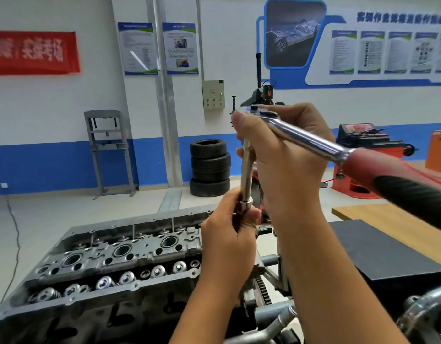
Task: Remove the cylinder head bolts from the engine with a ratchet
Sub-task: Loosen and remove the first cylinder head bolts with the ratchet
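Raised clear of the grey aluminium cylinder head (110, 259), the chrome red-handled ratchet (313, 142) was gripped at its head by the right hand (284, 155); its steel extension bar (246, 175) was pinched by the left hand (229, 234). No bolt was visibly removed, so loosening was judged outstanding.

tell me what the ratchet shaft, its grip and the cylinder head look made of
Ratchet shaft: polished, probably chromed steel, with mirror-bright highlights.
Grip: red and black sections, likely plastic or rubber; the black part shows a woven texture.
Cylinder head: dull grey cast metal, possibly aluminium, with a matte, grainy surface.
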{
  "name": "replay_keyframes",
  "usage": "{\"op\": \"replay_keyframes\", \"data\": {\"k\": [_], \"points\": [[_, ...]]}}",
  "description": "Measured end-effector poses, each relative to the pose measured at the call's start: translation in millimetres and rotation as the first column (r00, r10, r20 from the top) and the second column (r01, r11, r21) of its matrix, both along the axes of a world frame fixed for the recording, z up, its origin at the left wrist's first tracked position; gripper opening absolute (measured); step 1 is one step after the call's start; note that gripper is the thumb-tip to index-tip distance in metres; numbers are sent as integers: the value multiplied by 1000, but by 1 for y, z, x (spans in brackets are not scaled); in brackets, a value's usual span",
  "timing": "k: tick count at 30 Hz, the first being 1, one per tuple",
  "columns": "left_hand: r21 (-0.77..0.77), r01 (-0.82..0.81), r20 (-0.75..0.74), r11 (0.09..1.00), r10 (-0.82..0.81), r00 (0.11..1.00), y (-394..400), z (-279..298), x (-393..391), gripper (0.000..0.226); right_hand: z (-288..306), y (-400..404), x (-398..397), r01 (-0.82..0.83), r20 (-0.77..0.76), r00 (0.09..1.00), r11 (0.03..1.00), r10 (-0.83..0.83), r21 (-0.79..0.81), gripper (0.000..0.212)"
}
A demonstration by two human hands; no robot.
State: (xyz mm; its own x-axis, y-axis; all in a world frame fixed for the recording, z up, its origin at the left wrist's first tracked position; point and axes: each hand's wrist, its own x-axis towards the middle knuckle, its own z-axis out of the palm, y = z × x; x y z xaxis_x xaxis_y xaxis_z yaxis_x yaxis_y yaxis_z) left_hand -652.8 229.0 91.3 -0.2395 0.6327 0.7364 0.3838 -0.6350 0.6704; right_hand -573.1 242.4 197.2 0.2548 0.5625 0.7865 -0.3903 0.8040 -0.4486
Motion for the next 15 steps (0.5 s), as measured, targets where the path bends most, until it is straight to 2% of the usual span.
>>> {"op": "replay_keyframes", "data": {"k": [2, 4, 5, 7, 10, 13, 15], "points": [[-47, 159, 16, 986, -158, 987, -2, 2, -9, 13, 0, 3, 7, -120, 65, 990, 993, 121, -18, 33], [-60, 256, 33, 965, -254, 967, -3, 4, -13, 19, 2, 4, 14, -391, 89, 912, 915, 399, -102, 33], [-56, 262, 45, 963, -260, 965, -4, 5, -12, 19, 3, 4, 17, -514, 59, 848, 845, 527, -147, 31], [-36, 202, 64, 979, -199, 978, -3, 4, -7, 16, 2, 5, 20, -610, 16, 784, 775, 621, -168, 19], [-10, 72, 88, 997, -71, 994, 1, 0, 1, 28, 1, 1, 14, -472, 98, 875, 880, 475, -53, 18], [1, 19, 81, 1000, -19, 997, 1, -2, 1, 25, 5, -3, 9, -121, 142, 985, 982, 100, 148, 29], [-52, 64, 72, 997, -60, 996, -2, -1, -2, 17, 5, -4, 7, 91, 158, 979, 973, -126, 211, 31]]}}
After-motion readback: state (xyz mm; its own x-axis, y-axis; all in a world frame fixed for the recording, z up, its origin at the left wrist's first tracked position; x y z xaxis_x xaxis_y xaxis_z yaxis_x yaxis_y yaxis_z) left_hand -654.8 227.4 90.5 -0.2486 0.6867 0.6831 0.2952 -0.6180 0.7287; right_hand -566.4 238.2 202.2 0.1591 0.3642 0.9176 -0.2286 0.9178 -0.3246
